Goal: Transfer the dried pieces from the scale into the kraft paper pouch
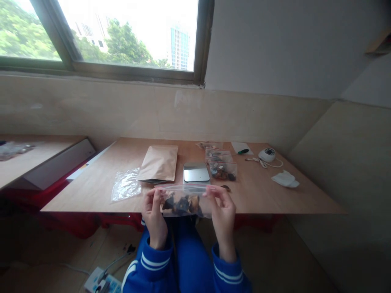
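Head view. No legible brand, label or writing anywhere; print too small or blurred to read.

Clear zip bag [183, 201], thin glossy plastic, rectangular, held level just in front of near table edge, above lap. Dark, lumpy dried pieces inside, brown to black, bunched along bottom. Left hand [154, 217] pinched shut on bag's left end, fingertips at top strip. Right hand [222, 211] pinched shut on right end likewise. Blue sleeves with white stripes at both cuffs.

Table [259, 195]: pale wood-grain sheet, matte, flat, red frame beneath. On it, left to right:
- empty clear plastic bag [126, 185], crinkled, shiny, lying flat.
- kraft paper pouch [159, 162], tan, smooth, rectangular, flat, dark strip at near end.
- small scale [196, 172], square, grey reflective top, just beyond held bag.
- row of filled clear bags [221, 166], three overlapping, mixed dark contents.
- one loose dark piece [226, 187] near right hand.
- white card with green-black pen [243, 151] on it.
- round white device [266, 154] with dark grille, white cable coiled beside it.
- crumpled white tissue [285, 179], soft, irregular.

Floor lower left: white power strip [102, 283], cable trailing.
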The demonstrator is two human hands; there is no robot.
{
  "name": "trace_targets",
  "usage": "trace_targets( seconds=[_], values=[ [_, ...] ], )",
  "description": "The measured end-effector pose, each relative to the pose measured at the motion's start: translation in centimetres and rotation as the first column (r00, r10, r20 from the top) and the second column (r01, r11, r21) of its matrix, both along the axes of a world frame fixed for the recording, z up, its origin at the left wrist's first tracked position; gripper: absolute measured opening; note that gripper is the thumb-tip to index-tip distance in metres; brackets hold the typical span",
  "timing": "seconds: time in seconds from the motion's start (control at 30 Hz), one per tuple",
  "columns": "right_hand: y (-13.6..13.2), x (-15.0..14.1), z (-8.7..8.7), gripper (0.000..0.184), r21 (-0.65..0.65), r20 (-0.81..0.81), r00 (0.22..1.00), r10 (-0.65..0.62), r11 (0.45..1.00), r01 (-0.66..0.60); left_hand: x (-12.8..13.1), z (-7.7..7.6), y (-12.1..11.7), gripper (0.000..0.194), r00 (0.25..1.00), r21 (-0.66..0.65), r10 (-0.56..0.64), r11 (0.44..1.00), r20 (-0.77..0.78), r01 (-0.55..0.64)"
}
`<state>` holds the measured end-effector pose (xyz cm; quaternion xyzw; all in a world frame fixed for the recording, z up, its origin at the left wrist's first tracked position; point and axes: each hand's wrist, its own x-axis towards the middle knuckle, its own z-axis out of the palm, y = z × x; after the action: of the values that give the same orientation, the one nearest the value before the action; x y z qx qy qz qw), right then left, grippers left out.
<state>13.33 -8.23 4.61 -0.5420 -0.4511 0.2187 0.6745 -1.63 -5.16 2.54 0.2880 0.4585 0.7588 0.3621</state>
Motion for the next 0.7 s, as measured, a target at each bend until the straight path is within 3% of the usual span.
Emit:
trace_targets(
  seconds=[0.13,0.33,0.57,0.7],
  values=[
    [0.5,0.0,-0.3,0.027,-0.021,-0.136,0.991,-0.008,1.0,0.005,0.5,0.7,-0.3,0.021,0.998,0.016,-0.045,0.999,0.034,0.044],
    [0.5,0.7,-0.9,0.028,0.002,-0.142,0.99,0.011,1.0,-0.011,0.4,0.6,-0.2,0.02,0.994,0.027,-0.102,0.994,-0.026,0.103],
    [0.5,1.3,-2.2,0.026,0.025,-0.221,0.973,-0.073,0.996,0.08,1.2,0.8,-0.2,0.021,0.978,0.04,-0.075,0.996,-0.193,0.084],
    [0.7,1.2,-2.3,0.027,0.031,-0.259,0.961,-0.101,0.993,0.113,1.6,0.8,-0.1,0.024,0.979,0.023,-0.076,0.996,-0.189,0.082]
  ],
)
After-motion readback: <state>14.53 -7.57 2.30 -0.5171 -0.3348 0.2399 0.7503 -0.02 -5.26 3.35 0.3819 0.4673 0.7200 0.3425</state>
